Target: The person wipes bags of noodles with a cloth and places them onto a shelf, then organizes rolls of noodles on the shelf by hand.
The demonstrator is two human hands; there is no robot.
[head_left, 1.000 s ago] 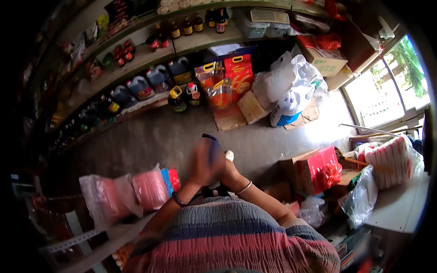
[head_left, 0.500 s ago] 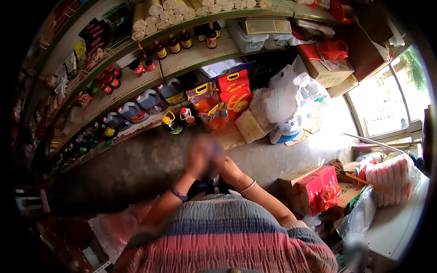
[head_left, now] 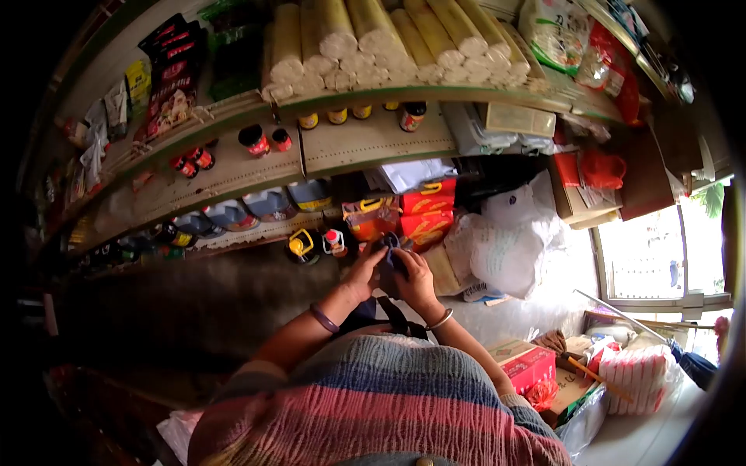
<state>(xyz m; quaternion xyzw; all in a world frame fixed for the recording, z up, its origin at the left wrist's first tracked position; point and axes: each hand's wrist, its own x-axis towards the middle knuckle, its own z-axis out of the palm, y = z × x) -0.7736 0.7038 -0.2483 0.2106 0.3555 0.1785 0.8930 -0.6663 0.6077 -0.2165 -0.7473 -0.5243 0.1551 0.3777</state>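
Note:
In front of my striped top, both hands hold a small dark purplish-blue item [head_left: 391, 247]; it looks soft, but its kind cannot be made out. My left hand [head_left: 362, 276], below a dark bangle, is closed on its left side. My right hand [head_left: 417, 284], with a pale bangle at the wrist, has bent fingers gripping the other side. Just beyond the hands stand a yellow-capped bottle [head_left: 301, 247] and a red-capped bottle [head_left: 334, 244]. Red packs [head_left: 427, 213] with handles are behind them.
Ahead, shelves [head_left: 373, 147] carry jars and long pale wrapped rolls [head_left: 373, 46]. Large jugs [head_left: 268, 204] line the bottom shelf. White plastic bags [head_left: 509, 241] stand at the right, near a bright glass door [head_left: 641, 252]. A red box [head_left: 528, 369] and a broom [head_left: 552, 342] are lower right.
The view has shifted so the upper shelf rolls appear larger and nearer. My hands, blurred before, now show clearly, a bit further right in view, with the dark item between them.

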